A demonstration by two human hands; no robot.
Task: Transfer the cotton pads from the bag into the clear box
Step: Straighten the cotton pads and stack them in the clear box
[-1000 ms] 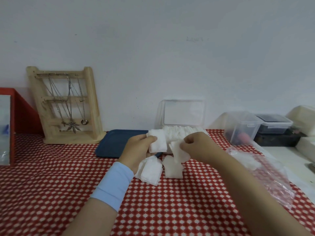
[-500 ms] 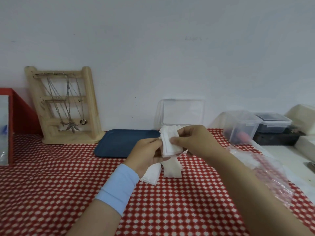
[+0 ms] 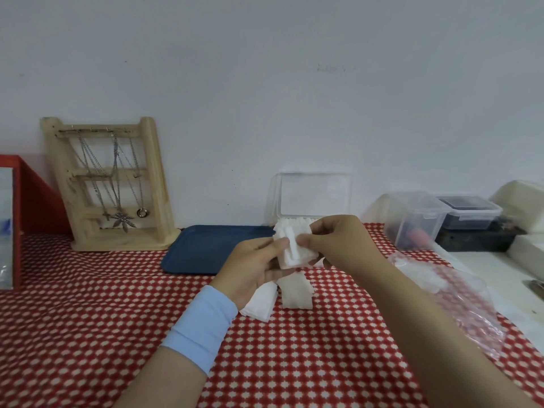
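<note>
Worktop (image 3: 88, 334): red checked cloth. Bag (image 3: 459, 304) lies crumpled at the right. Blue tray (image 3: 206, 248) sits far, left of centre. Box (image 3: 315, 198) is far centre, lid up, with pads standing inside. Left hand (image 3: 253, 266) and right hand (image 3: 341, 242): both grips pinch one pad stack (image 3: 294, 251), held just near of the box. Loose pads (image 3: 295, 293) lie on the worktop under the hands.

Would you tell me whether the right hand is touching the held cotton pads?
Touching. The head view shows the right hand pinching the held cotton pads between thumb and fingers.
</note>
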